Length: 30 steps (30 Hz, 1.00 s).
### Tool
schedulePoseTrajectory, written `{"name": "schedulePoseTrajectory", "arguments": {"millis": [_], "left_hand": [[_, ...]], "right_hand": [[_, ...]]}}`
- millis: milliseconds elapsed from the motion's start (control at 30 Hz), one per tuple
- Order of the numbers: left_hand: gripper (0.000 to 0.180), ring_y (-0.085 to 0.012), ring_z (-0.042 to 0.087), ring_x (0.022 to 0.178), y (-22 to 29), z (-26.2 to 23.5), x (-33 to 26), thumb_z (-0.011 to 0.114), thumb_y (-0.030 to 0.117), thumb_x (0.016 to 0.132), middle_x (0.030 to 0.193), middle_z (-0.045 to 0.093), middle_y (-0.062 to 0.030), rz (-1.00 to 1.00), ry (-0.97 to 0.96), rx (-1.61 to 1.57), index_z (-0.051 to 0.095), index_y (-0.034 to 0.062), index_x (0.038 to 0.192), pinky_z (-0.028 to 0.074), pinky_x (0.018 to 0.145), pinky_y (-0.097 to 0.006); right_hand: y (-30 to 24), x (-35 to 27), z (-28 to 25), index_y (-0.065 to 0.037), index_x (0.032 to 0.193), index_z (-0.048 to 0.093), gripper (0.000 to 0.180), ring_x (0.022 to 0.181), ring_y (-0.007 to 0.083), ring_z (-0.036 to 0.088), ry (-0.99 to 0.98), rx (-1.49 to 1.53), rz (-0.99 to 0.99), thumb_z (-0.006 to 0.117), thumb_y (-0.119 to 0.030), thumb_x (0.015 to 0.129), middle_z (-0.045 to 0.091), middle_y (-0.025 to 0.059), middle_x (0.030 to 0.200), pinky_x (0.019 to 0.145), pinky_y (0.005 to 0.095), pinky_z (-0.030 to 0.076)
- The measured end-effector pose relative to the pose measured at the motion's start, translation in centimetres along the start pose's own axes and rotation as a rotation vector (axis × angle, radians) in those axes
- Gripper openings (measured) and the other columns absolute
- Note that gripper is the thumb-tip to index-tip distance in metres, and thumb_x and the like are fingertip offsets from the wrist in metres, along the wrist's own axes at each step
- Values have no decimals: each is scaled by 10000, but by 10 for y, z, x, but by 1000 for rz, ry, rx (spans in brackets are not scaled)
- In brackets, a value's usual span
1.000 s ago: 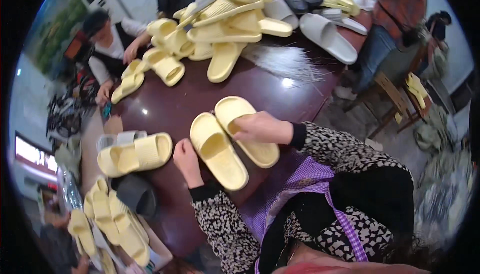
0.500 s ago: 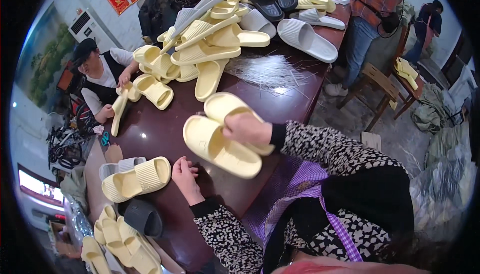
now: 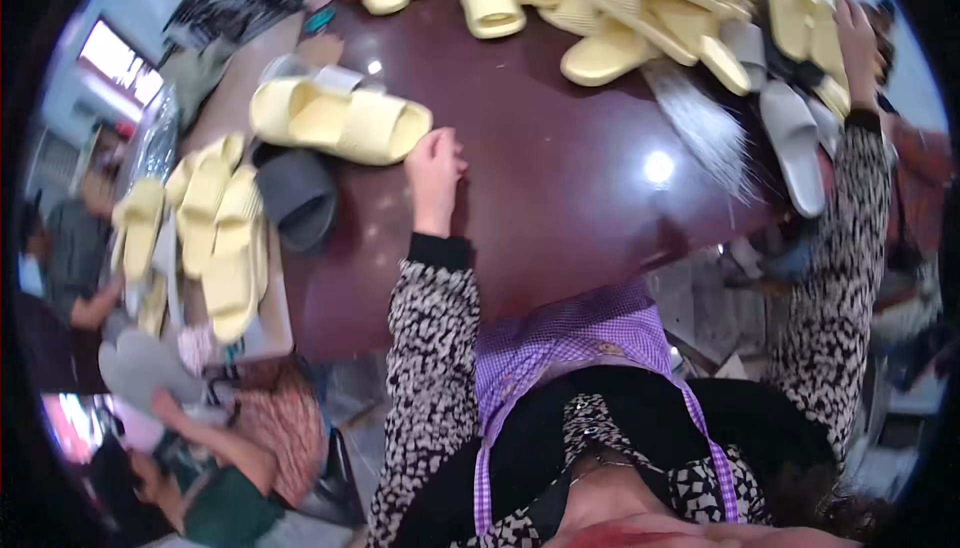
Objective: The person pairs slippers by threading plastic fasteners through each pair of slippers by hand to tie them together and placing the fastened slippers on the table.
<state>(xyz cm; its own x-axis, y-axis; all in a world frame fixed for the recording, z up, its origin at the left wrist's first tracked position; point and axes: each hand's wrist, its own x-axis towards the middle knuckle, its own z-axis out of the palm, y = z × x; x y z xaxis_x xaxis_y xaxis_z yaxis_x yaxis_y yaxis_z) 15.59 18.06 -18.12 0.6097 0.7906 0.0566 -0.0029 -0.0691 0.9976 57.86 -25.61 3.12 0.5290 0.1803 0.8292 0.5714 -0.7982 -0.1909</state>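
Observation:
My left hand (image 3: 437, 170) is closed at the near end of a pair of yellow slippers (image 3: 385, 128) with ribbed straps; the fingertips are partly hidden there. These slippers lie overlapped heel to toe on the dark red table (image 3: 520, 118), in front of a grey pair (image 3: 335, 78). Far to the right, my right arm is stretched out. My right hand (image 3: 858, 53), a little blurred, is at the edge of another yellow pair (image 3: 795, 23), fingers against its side. This pair stands over dark slippers at the pile's right end.
Yellow slippers (image 3: 605, 53) are heaped along the far edge. A bundle of thin clear strands (image 3: 700, 128) and a grey slipper (image 3: 793, 138) lie at right. On the left are a dark slipper (image 3: 297, 198) and more yellow slippers (image 3: 230, 283). Other people sit around.
The view has swung round. My right hand has carried its yellow pair from the table's near side to the pile at right. My left hand has come up against the yellow slippers at left.

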Motion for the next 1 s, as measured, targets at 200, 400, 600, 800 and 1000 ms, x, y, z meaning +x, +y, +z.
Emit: {"name": "schedulePoseTrajectory", "arguments": {"millis": [200,400,600,800,1000], "left_hand": [[188,-195,609,729,-20,4,17,554,97,877,875,623,-121,351,244,136,611,-35,998,498,614,-280],[394,-335,519,1085,-12,-27,26,531,47,843,1244,465,-242,624,593,475,468,-68,1214,452,886,-364],[502,-381,477,1143,-24,-27,34,526,53,840,1274,448,-254,551,538,536,372,-81,1299,388,976,-418],[392,-275,567,1022,-30,-24,35,573,62,841,1169,548,-206,400,297,256,497,-89,1194,461,871,-349],[297,-144,579,779,-20,27,13,609,45,844,952,582,-90,421,52,21,577,-65,1118,486,724,-262]], "right_hand": [[-102,-132,48,-41,1132,605,235,772,77,594,-327,811,106,530,-131,929,655,22,984,662,218,470],[-240,-230,60,-28,1040,626,173,724,75,593,-715,1232,269,511,-82,922,658,35,962,647,216,468],[-292,-285,67,-9,1055,617,186,702,78,585,-920,1430,261,506,-83,925,650,40,915,641,212,475],[-297,-294,68,15,1132,570,250,708,79,575,-1088,1311,209,515,-121,929,645,53,925,624,208,476],[-312,-276,63,26,1212,502,345,735,88,578,-1079,1405,493,520,-176,933,635,56,952,590,212,474]]}}
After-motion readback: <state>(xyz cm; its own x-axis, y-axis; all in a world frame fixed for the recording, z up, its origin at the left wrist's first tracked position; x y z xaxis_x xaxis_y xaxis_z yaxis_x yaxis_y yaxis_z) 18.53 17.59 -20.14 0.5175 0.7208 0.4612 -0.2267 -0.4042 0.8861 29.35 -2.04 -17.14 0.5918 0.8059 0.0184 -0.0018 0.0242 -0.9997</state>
